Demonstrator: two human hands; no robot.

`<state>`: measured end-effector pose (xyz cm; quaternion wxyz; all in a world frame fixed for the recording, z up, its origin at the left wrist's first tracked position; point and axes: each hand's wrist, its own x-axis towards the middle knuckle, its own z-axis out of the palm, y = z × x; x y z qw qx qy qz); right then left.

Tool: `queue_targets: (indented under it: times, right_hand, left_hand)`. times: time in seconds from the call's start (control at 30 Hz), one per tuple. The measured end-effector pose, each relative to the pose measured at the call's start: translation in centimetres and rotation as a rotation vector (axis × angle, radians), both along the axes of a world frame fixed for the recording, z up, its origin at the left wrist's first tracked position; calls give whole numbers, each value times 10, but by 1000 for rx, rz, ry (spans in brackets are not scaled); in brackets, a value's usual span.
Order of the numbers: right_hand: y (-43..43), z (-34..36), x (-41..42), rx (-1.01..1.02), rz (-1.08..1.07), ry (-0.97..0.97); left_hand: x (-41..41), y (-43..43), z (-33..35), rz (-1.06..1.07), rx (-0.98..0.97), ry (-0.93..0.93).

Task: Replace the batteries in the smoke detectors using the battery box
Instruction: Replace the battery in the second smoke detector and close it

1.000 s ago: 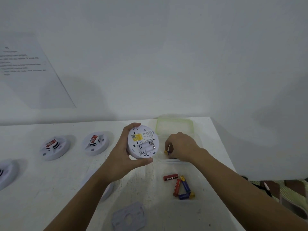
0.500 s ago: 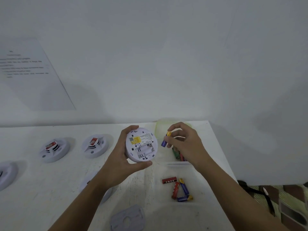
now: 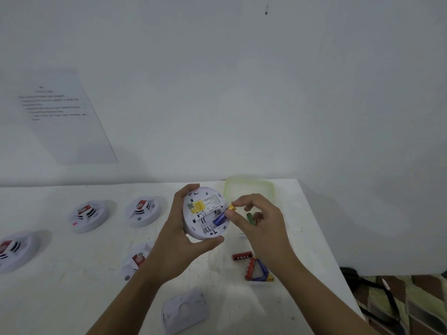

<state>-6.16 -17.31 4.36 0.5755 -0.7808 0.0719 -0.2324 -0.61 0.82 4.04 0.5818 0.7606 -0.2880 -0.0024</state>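
With the left hand (image 3: 179,240) clasping the opened smoke detector (image 3: 200,215), the right hand (image 3: 258,228) pinched a battery (image 3: 220,218) at its bay, which next needed seating.

A single head-worn wide-angle camera looks forward and down, close over the desk (image 3: 72,298); the left hand (image 3: 174,250) and right hand (image 3: 261,228) sit low centre, the wall (image 3: 242,93) fills the upper frame.

Detector (image 3: 204,215) shell: matt white plastic w/ paper label (its finish too blurred to call); battery (image 3: 219,218) glossy blue wrap, gold metallic end; box lid (image 3: 249,189) translucent greenish plastic; table (image 3: 72,298) matt white, scuffed; wall sheet (image 3: 63,122) paper.
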Motion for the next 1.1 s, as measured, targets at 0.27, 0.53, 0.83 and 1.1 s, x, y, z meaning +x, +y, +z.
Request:
queue_targets:
  times: [0.27,0.53,0.83,1.1]
  right_hand:
    - [8,-7,-11,-6,5,-38]
    - [9,-9,-10,95,3,-64]
    - [15,-2,-13,46,27,-75]
    - [22,-8,-13,-37,13,-116]
  left_hand:
    - [-12,-3,-1,-3,-14,6]
    - [-16,0,0,8,2,-8]
    - [-16,2,5,-3,-8,-43]
    - [-14,0,2,13,-23,-42]
